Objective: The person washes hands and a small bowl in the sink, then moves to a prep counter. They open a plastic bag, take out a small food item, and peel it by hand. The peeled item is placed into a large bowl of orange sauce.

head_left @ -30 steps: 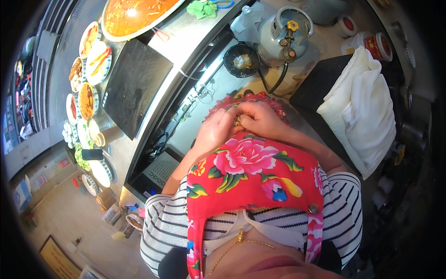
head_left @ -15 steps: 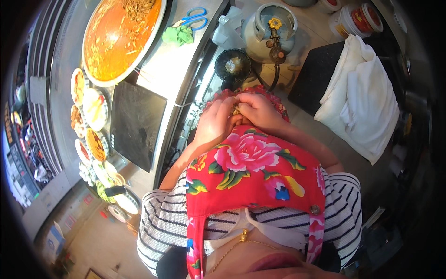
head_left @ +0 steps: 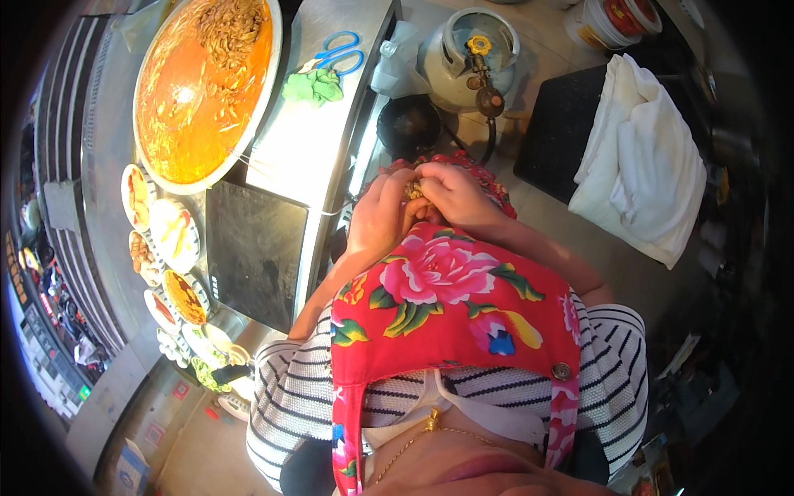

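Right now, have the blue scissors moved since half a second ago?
No: the blue scissors still lie by the counter edge, beside the green cloth; the view shifted.
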{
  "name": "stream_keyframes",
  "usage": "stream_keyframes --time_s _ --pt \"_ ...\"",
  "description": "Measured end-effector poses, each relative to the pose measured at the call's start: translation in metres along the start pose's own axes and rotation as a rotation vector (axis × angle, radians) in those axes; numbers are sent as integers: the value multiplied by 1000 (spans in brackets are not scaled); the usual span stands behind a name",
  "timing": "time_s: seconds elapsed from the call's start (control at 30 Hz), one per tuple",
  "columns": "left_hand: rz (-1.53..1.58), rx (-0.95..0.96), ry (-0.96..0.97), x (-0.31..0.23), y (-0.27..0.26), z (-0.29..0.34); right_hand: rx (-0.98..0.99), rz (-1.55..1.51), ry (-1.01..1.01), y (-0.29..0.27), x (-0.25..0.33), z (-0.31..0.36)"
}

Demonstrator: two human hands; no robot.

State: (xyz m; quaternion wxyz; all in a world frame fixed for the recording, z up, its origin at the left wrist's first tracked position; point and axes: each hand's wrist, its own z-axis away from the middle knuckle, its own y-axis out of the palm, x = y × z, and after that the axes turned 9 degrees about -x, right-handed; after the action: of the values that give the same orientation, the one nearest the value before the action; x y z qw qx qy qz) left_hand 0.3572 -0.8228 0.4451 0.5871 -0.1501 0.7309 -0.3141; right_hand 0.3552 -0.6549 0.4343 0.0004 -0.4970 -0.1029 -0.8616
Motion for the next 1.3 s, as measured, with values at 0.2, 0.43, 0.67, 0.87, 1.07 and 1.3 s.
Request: stream_keyframes --time_s 0.2,0.43,0.67,0.87,1.07,1.3 --pt "32 5 13 1 2 0 -93 -29 -139 0 -4 -4" --pt "529 9 -225 22 5 -5 -53 27 -29 -6 15 -8" --pt "1006 39 -567 27 -4 -11 -95 801 -479 -17 -22 -82" --pt "833 -20 -545 38 -10 -7 -92 760 -647 -12 -37 -112" --pt "455 -79 -404 42 -8 0 105 165 -213 -5 -8 -56" --pt "383 -64 -343 36 -8 -5 54 16 -128 2 1 -41"
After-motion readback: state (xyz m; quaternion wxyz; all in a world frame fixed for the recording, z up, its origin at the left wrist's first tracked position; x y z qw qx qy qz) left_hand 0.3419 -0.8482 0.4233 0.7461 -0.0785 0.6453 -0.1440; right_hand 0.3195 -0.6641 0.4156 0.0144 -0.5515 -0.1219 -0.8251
